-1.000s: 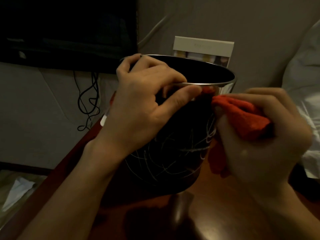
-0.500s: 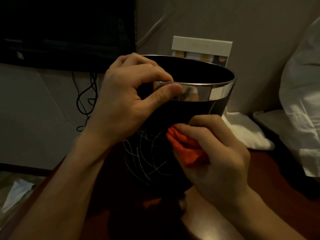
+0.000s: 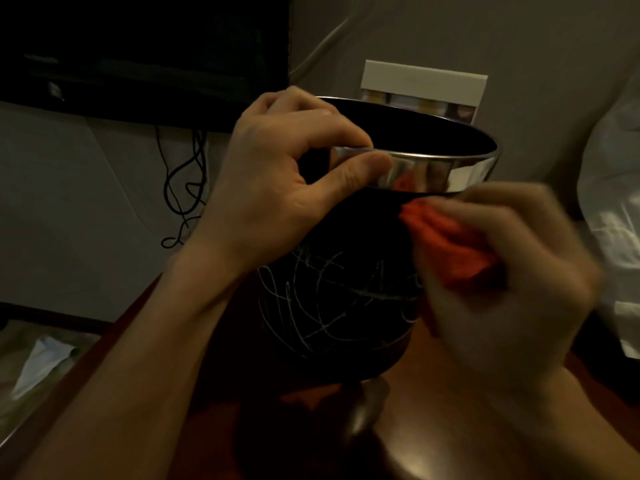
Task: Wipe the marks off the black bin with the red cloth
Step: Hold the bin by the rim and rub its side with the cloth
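A black bin (image 3: 349, 237) with a shiny metal rim stands on a dark wooden table (image 3: 450, 427), a little tilted. White scribbled marks (image 3: 322, 299) cover the lower part of its side. My left hand (image 3: 277, 195) grips the rim on the left, thumb outside and fingers curled over the edge. My right hand (image 3: 502, 278) holds a bunched red cloth (image 3: 446, 244) against the bin's upper right side, just under the rim. That hand is blurred by motion.
A dark screen (image 3: 138, 53) hangs on the wall at the upper left, with black cables (image 3: 183, 188) below it. A white box (image 3: 422, 88) stands behind the bin. White bedding (image 3: 613, 220) lies at the right. A white paper scrap (image 3: 41, 362) lies on the floor at left.
My right hand with the red cloth has swept from the bin's lower middle up and to the right, under the rim. My left hand keeps its grip on the rim.
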Motion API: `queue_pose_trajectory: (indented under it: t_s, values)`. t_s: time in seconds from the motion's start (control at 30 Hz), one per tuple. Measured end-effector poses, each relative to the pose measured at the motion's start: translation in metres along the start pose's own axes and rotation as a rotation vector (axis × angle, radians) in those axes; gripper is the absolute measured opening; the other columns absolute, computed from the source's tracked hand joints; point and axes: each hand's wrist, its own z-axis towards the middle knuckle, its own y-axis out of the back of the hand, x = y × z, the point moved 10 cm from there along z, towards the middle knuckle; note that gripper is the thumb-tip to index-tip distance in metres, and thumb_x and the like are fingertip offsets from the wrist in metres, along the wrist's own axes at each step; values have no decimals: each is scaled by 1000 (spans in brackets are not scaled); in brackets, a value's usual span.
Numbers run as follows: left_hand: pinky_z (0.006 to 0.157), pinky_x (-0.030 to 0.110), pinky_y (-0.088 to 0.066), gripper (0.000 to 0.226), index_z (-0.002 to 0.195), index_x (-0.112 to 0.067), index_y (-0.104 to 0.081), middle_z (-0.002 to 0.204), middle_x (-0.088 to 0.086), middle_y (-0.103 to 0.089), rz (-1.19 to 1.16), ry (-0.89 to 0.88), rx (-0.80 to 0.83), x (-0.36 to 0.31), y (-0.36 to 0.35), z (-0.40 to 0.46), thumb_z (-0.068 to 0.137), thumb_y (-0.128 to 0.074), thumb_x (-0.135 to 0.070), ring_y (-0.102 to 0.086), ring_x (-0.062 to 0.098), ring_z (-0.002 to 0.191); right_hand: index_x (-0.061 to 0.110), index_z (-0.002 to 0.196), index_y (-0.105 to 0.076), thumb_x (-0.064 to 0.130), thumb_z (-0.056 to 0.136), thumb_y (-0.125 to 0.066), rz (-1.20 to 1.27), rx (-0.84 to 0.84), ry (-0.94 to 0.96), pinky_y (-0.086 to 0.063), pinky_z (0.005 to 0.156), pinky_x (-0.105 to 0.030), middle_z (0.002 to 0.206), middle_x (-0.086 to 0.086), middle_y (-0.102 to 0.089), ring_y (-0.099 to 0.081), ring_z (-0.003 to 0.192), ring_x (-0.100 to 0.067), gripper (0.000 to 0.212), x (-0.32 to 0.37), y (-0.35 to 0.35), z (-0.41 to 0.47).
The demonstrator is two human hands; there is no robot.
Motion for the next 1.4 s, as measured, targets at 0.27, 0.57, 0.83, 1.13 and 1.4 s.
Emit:
queue_pose_trajectory:
  t_s: [0.27,0.57,0.83,1.13,1.4]
  values:
    - [94,34,-41,9,93,-32,-62,94,-27,-53,-1,-17,3,1,-1,0,89,-64,-40,-54,2,99,-4,99,-75,12,86,-79,19,78,25,-38,85,-5,97,-13,-63,-55,91,-9,20,6,-16,-9]
    - [94,41,-43,11,92,-31,-63,92,-16,-58,-12,-6,-9,1,1,0,88,-65,-40,-56,6,98,-3,98,-74,14,87,-79,33,58,-5,-39,84,-7,97,-10,-60,-55,91,-8,21,3,-17,-11]
    - [98,51,-41,11,83,-34,-62,90,-13,-60,-161,57,-16,8,10,-1,90,-58,-41,-59,13,101,10,102,-67,16,86,-79,122,-18,-26,-42,84,-12,96,-6,-60,-58,89,-8,21,1,9,4]
    - [110,55,-24,17,86,-34,-58,88,-20,-56,52,60,91,-14,-12,-4,88,-57,-51,-41,-7,106,8,104,-63,15,90,-72,75,-81,-43,-43,87,-18,100,-7,-60,-57,95,-9,17,-11,20,7]
    - [102,54,-38,20,84,-30,-60,95,-32,-46,-14,50,34,-2,-4,-2,84,-62,-49,-44,-10,106,-2,101,-73,15,86,-76,54,12,-33,-42,86,-11,100,-6,-57,-56,92,-11,23,-1,-3,-6]
